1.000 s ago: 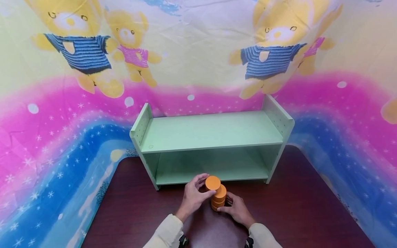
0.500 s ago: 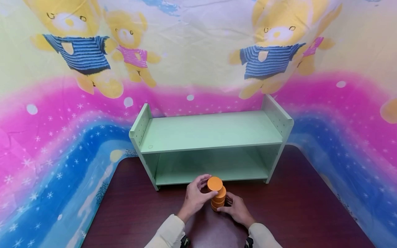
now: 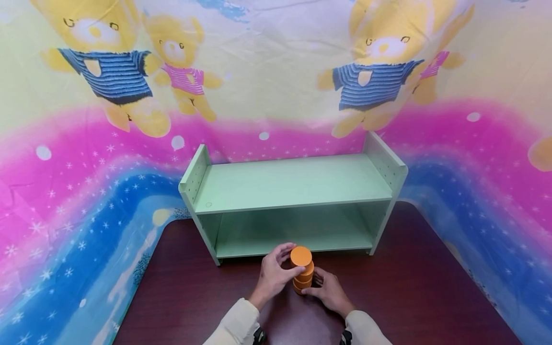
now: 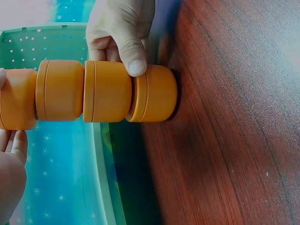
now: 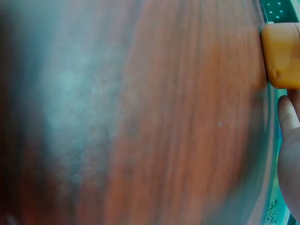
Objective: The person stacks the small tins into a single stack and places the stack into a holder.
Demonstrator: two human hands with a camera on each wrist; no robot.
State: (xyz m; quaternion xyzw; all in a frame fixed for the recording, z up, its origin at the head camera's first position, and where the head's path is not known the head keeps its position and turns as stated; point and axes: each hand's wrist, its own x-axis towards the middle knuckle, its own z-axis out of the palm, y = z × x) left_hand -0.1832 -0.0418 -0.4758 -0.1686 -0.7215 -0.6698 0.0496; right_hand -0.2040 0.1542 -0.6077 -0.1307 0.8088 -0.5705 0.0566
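Several squat orange round jars, each with a seam near its top like a lid, form an upright stack on the table in front of the shelf. My left hand [image 3: 276, 274] holds the top jar [image 3: 301, 256] between thumb and fingers. That jar sits a little off line from the jar below it [image 4: 61, 90]. Low on the stack, my right hand [image 3: 329, 291] grips the sides, its thumb [image 4: 136, 65] lying where the bottom jar [image 4: 157, 93] meets the one above. In the right wrist view only part of the bottom jar [image 5: 283, 56] shows.
A pale green two-level shelf [image 3: 293, 184] stands at the back of the dark reddish-brown table [image 3: 422, 282], just behind the stack. Behind it hangs a cloth [image 3: 267, 72] printed with bears, which also runs along both sides.
My left hand has shifted slightly right with the top jar, bringing it closer in line with the stack. My right hand keeps its grip at the same spot.
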